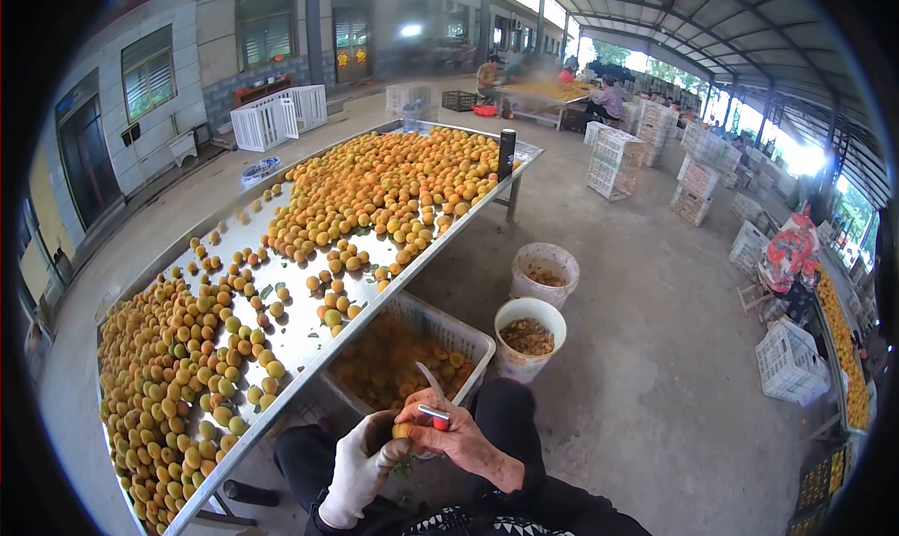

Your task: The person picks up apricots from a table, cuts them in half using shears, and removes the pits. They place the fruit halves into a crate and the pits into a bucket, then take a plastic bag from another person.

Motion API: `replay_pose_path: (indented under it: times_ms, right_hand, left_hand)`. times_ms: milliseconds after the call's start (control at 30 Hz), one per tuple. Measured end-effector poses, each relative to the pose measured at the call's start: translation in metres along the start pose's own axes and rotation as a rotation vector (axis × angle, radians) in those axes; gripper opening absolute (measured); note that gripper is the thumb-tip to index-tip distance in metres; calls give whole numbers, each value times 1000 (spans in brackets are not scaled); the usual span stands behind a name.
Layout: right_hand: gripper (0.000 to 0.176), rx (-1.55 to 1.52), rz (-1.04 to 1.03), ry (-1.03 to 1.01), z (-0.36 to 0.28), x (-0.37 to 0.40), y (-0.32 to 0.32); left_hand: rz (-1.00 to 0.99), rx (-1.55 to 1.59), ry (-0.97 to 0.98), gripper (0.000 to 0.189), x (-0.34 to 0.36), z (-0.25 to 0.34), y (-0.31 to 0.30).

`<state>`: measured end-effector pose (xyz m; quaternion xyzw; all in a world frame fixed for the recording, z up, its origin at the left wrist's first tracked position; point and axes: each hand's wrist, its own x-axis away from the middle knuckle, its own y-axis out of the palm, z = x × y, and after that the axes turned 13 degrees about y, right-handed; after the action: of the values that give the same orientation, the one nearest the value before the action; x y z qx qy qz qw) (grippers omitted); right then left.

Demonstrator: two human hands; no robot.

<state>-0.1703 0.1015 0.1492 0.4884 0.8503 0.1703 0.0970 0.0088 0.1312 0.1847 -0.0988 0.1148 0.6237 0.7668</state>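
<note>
My left hand [356, 469], in a white glove with a darkened thumb and fingers, is closed around an apricot [402, 431]. Close against it, my bare right hand [476, 447] grips a small knife [431, 381]; its curved blade points up and away, and a silver and red handle part shows by the fingers. The right fingertips touch the apricot. Just beyond both hands, a white plastic crate [480, 356] holds many apricots, partly under the table edge. Whether the fruit is cut cannot be seen.
A long metal table [298, 335] piled with apricots stands at my left. Two white buckets [530, 313] with scraps sit ahead on the concrete floor. Stacked crates [615, 164] and seated people are farther off; another person in red [789, 250] sits at the right beside an apricot-filled trough [836, 335].
</note>
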Motion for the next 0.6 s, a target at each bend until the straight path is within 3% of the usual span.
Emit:
replay_pose_path:
  times_ms: [267, 333, 433, 500, 600]
  right_hand:
    - [16, 149, 37, -100, 1, 1, 8]
    - [14, 384, 111, -228, 0, 0, 11]
    - [11, 348, 184, -221, -8, -1, 23]
    - [10, 494, 275, -257, -13, -3, 31]
    - [6, 442, 267, -193, -22, -1, 43]
  left_hand:
    - [-5, -47, -48, 66, 8, 2, 2]
    - [18, -63, -45, 63, 8, -4, 3]
    - [106, -216, 133, 46, 10, -18, 3]
    - [194, -263, 187, 47, 11, -9, 9]
    - [148, -320, 235, 54, 13, -1, 1]
